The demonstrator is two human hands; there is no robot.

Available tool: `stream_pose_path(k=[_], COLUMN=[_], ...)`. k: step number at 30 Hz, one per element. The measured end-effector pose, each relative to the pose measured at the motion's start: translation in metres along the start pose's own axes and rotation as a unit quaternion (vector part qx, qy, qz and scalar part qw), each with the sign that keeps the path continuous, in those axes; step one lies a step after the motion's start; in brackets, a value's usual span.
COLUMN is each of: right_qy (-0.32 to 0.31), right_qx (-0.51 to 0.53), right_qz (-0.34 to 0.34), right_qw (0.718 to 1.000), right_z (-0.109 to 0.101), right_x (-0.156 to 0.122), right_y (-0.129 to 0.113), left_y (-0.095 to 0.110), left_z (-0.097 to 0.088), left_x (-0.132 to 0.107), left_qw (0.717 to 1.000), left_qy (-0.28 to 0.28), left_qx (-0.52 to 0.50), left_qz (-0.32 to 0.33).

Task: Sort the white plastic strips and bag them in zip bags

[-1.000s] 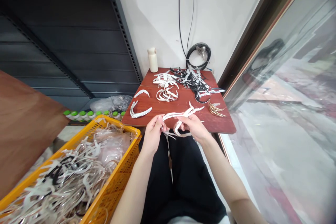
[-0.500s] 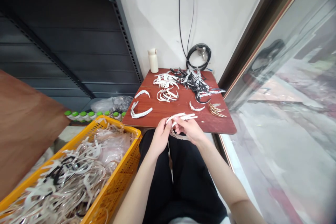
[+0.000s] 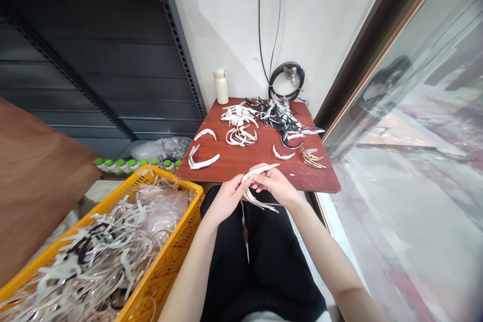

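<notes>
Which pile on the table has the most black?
The tangled pile of black and white curved strips at the back right; the others look mostly white or gold.

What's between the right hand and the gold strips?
Mostly bare tabletop, plus one white scrap, in the head view. The curved white strip lies off the right hand–gold strips line.

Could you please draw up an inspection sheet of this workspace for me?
Surface: reddish-brown table, small white scrap near its front edge
Pieces: white strips in hand; on the table, white pile, black-and-white pile, gold strips
Clutter: cream bottle at the table's far left corner
Grip: left hand and right hand both closed on the white strips
Cables: black coil, thin black cables above
Surroundings: yellow crate holding strips, green-lidded jars, dark shelving, glass panel at right
</notes>
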State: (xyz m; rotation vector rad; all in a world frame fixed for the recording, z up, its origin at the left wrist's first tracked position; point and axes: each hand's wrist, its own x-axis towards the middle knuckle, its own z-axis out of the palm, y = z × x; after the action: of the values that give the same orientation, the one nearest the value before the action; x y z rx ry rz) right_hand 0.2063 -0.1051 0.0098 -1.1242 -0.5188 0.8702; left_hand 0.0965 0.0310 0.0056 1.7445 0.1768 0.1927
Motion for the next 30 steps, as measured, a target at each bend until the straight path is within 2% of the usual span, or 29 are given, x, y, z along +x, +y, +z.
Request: stream_pose_path(k=[4,10,15,22,26,30], right_qy=[-0.002,0.011,0.003,0.014,0.048,0.067], right_qx=[-0.02,-0.042,-0.054,-0.112,-0.101,-0.066], right_qz=[-0.008,-0.045,-0.058,-0.041,-0.05,-0.07], right_qw=[1.0,0.998,0.997,0.993,0.992,0.993], right_z=[-0.005,-0.004,0.0,0.014,0.011,0.007], right_x=[0.001,0.001,0.002,0.005,0.006,0.009], right_y=[0.001,0.0,-0.002,0.004,0.007,0.006], left_y=[0.003,0.002,0.003,0.0,-0.001,-0.004], left_z=[0.0,0.006,0.006,0.009,0.008,0.01], left_x=[-0.002,-0.004,-0.004,-0.007,-0.007,-0.005], left_qw=[0.999,0.998,0.997,0.995,0.986,0.981], left_qy=[0.009,-0.032,-0.024,-0.021,-0.047,-0.023], left_qx=[0.033,-0.054,-0.071,-0.064,-0.129,-0.164], left_qz=[0.02,0.008,-0.025,-0.067,-0.098,-0.099])
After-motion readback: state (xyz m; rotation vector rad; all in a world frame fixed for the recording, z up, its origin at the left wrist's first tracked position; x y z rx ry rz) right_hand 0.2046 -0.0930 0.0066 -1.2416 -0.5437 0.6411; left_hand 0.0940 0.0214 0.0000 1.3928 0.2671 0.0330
